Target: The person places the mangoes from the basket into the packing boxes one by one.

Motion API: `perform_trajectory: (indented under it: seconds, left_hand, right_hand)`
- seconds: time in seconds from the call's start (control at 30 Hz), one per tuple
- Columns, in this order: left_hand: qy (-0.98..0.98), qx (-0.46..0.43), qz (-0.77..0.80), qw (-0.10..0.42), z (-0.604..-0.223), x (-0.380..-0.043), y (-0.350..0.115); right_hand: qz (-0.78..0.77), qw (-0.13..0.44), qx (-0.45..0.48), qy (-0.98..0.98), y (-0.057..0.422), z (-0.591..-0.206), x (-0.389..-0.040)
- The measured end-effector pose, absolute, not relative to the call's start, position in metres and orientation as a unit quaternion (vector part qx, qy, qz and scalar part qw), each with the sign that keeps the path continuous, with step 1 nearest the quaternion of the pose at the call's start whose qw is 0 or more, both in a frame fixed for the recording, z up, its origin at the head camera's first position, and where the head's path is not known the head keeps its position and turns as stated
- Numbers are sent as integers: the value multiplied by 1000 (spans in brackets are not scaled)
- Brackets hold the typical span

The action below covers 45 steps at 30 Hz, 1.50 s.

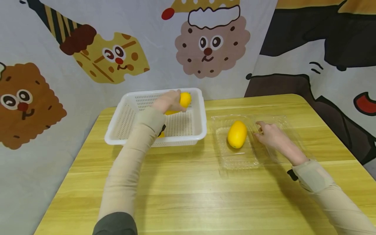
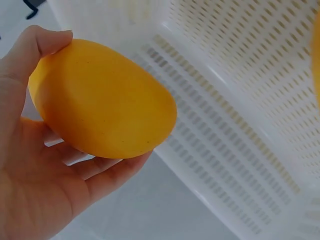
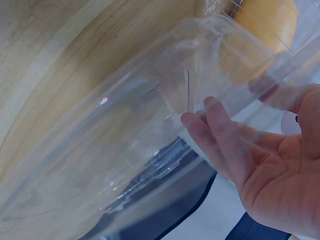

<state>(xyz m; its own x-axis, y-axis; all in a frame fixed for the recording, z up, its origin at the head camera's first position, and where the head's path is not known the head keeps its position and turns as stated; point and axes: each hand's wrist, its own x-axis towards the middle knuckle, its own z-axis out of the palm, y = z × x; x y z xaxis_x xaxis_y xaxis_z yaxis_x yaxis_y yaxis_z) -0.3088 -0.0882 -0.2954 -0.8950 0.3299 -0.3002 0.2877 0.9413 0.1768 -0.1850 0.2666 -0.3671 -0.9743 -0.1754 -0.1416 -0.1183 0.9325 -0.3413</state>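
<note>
My left hand (image 1: 168, 101) grips a yellow mango (image 2: 105, 100) between thumb and fingers, over the right part of a white plastic basket (image 1: 201, 135). More yellow fruit (image 1: 172, 113) shows partly under that hand and wrist, inside the basket. To the right, a clear plastic clamshell box (image 1: 239, 164) lies with its lid folded out, and one mango (image 1: 237, 134) sits in its tray. My right hand (image 1: 274, 137) is at the clear lid (image 3: 100, 145), its fingers loosely bent and apart from the thumb, fingertips right at the plastic.
The basket and the box stand side by side on a wooden table (image 1: 188, 195). Behind the table's far edge hangs a cloth backdrop (image 1: 164, 58) with cartoon food figures.
</note>
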Motion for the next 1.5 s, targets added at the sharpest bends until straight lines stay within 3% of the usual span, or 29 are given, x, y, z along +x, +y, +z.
perform_trajectory:
  seconds: [0.7, 1.23, 1.5]
  left_hand:
    - [963, 250, 59, 84, -281, -268, -22]
    - [960, 254, 45, 111, -291, -240, 36]
    - [971, 194, -5, 138, -304, -237, 65]
  right_hand:
    - [-171, 83, -77, 979, 265, -368, -185]
    - [-175, 86, -74, 978, 267, -370, -186]
    - [-174, 97, -68, 978, 268, -368, -186]
